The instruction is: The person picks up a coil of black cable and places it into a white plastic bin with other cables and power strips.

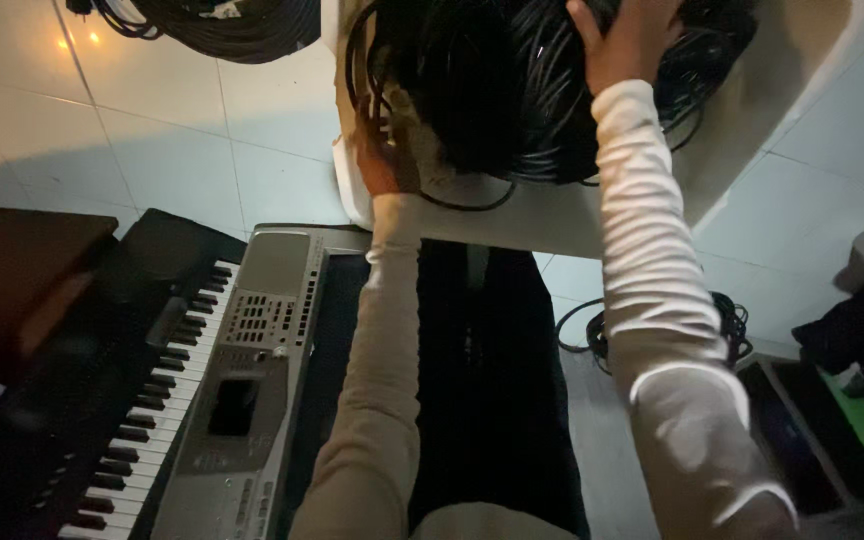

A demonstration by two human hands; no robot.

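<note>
Cable bundle (542, 80) cut off above.
</note>
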